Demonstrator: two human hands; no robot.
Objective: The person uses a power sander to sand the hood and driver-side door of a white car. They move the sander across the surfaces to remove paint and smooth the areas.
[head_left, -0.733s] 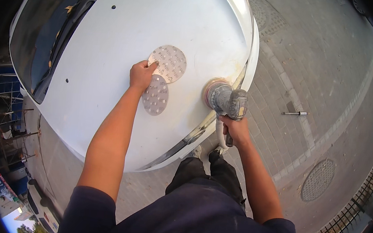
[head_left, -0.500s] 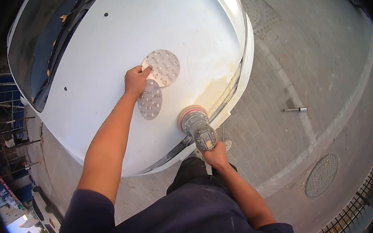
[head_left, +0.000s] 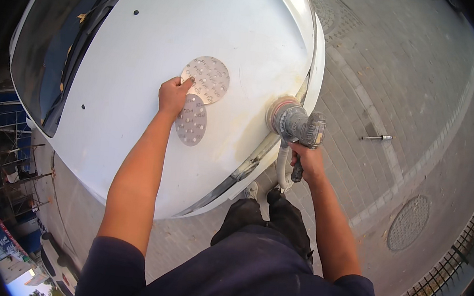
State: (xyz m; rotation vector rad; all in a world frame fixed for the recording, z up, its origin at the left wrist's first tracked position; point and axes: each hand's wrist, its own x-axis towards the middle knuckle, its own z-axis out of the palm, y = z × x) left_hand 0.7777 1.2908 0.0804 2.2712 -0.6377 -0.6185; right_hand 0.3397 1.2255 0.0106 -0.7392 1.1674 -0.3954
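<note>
The left hand (head_left: 173, 97) pinches a sanding disc (head_left: 210, 80) at its edge, thumb on top, over the white hood (head_left: 135, 138); a second disc (head_left: 192, 123) lies just below its fingers, and whether they grip it cannot be told. The right hand (head_left: 310, 162) is wrapped around the handle of a grey sander (head_left: 302, 127), whose pad (head_left: 273, 110) sits ahead and left of that hand, at the hood's edge. A metal tool (head_left: 376, 137) lies on the paving (head_left: 349, 164) farther right.
</note>
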